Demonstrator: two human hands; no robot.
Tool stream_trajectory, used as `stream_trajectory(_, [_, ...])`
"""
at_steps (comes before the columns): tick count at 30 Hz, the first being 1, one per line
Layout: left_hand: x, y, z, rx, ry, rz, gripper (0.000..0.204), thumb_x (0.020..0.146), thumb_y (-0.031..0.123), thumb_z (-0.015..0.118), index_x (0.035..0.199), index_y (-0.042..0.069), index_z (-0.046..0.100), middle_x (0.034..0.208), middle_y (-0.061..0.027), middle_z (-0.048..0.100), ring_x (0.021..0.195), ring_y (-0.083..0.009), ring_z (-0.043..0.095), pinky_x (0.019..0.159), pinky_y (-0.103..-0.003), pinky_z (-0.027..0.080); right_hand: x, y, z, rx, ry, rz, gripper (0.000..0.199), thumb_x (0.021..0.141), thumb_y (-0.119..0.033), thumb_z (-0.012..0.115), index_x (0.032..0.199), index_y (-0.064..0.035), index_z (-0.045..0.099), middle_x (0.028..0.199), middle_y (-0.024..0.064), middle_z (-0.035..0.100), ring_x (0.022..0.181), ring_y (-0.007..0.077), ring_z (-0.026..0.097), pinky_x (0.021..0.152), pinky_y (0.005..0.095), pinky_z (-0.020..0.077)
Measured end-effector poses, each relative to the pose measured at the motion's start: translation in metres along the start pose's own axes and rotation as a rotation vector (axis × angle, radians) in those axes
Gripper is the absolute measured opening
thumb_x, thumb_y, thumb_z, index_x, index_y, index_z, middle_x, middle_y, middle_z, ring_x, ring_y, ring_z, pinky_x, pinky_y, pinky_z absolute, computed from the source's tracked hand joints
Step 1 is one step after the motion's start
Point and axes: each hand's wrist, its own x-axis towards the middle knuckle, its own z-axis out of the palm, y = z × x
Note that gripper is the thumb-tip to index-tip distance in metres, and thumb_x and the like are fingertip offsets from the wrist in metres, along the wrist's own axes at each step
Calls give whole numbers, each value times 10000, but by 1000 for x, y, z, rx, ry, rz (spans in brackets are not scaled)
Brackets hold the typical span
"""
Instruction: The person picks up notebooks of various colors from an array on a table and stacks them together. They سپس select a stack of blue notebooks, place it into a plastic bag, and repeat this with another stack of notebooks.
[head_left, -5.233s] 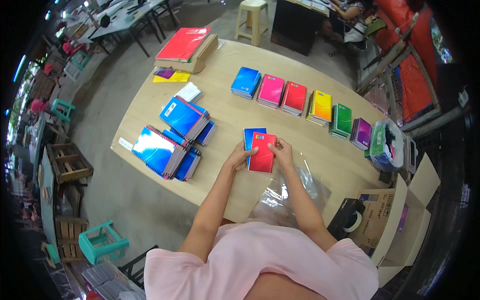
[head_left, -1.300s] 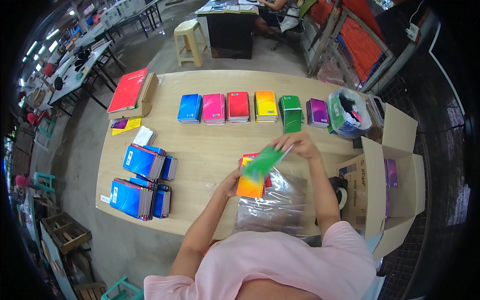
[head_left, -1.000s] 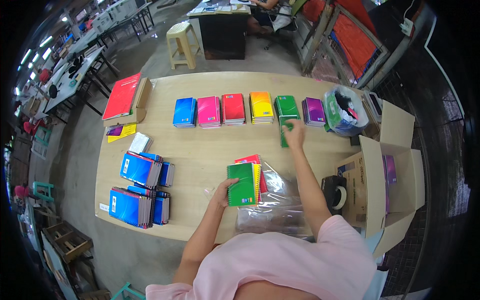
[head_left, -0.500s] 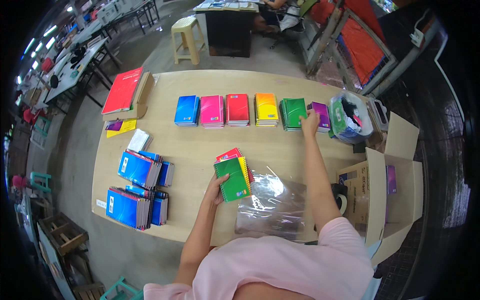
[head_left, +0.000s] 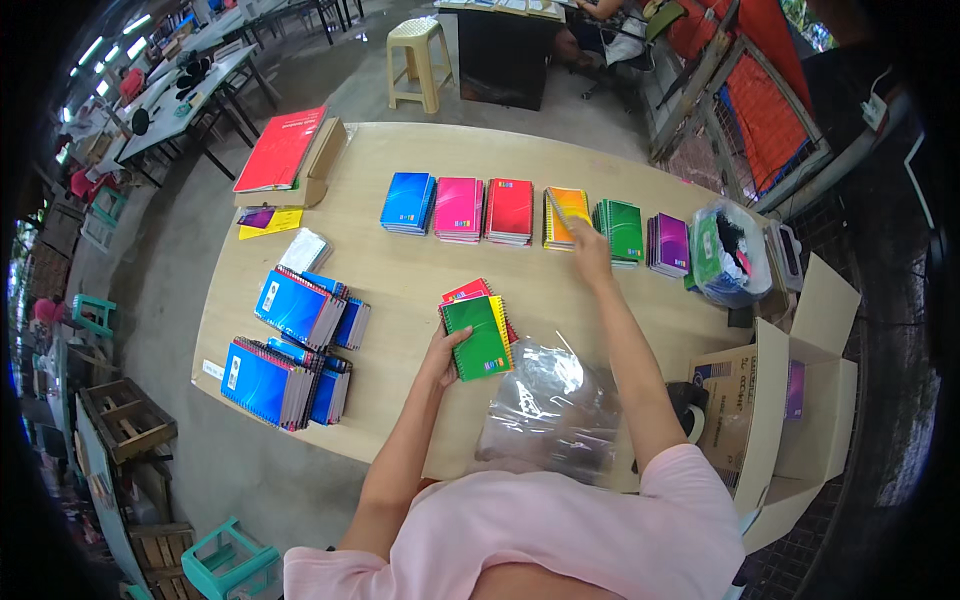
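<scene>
My left hand [head_left: 442, 352] grips a fanned bundle of small spiral notebooks above the table, thumb on the front cover. A green notebook [head_left: 476, 345] is on top, with a yellow one [head_left: 501, 318] and a red one [head_left: 467, 291] showing behind it. My right hand [head_left: 590, 248] is at the stack of yellow notebooks [head_left: 567, 234], beside the stack of green notebooks [head_left: 620, 230]. A thin greyish strip shows at its fingertips; whether it grips anything is unclear. Farther right stands the stack of purple notebooks [head_left: 672, 243].
Blue [head_left: 408, 203], pink [head_left: 458, 208] and red [head_left: 510, 210] notebook stacks continue the row leftward. Clear plastic [head_left: 550, 410] lies near me. Larger blue notebooks [head_left: 262, 380] fill the left side. An open carton [head_left: 765, 420], tape roll [head_left: 692, 420] and plastic tub [head_left: 732, 260] stand right.
My right hand has moved left from between the green and purple stacks to the yellow stack. My left hand keeps hold of the notebooks. The whole view has shifted slightly.
</scene>
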Motion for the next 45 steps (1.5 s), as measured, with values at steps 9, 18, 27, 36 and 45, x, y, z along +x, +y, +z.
stream_trajectory(9, [-4,-20,23,-265,-374,-334,564,934,270,587,1397,59,344,1305,-174,533,1153,-289,582,976,-435,495,-50,-80,-54,1204,-645,-199,347,627,122,512,817,-81,721,1193,121,632,1271,313,458,1090,445,318])
stream_trajectory(18, [-29,-39,0,-229,-201,-239,525,862,158,644,1302,-18,418,1200,-161,589,1046,-273,633,888,-421,549,-25,-76,12,451,-345,190,253,866,-200,631,1040,-28,698,1076,145,677,1011,300,639,891,383,487])
stream_trajectory(27, [-17,4,-10,-119,-26,68,488,865,94,636,1277,-19,401,1187,-165,572,1054,-275,625,895,-407,548,55,-94,78,-278,21,526,456,764,-269,758,1133,-51,601,938,169,682,877,348,656,785,446,506])
stream_trajectory(36, [-11,2,-18,9,-84,62,540,890,195,642,1326,9,383,1245,-157,554,1106,-283,600,929,-435,522,10,-100,-42,673,-500,318,391,734,20,703,1120,-22,655,963,96,698,904,182,658,792,293,515])
stream_trajectory(45, [-21,-49,-1,-212,-323,-289,693,892,439,605,1396,52,327,1333,-141,506,1172,-253,564,915,-397,525,-66,-173,-21,226,-811,-412,271,637,-95,769,881,-75,654,999,106,615,940,279,607,793,378,508])
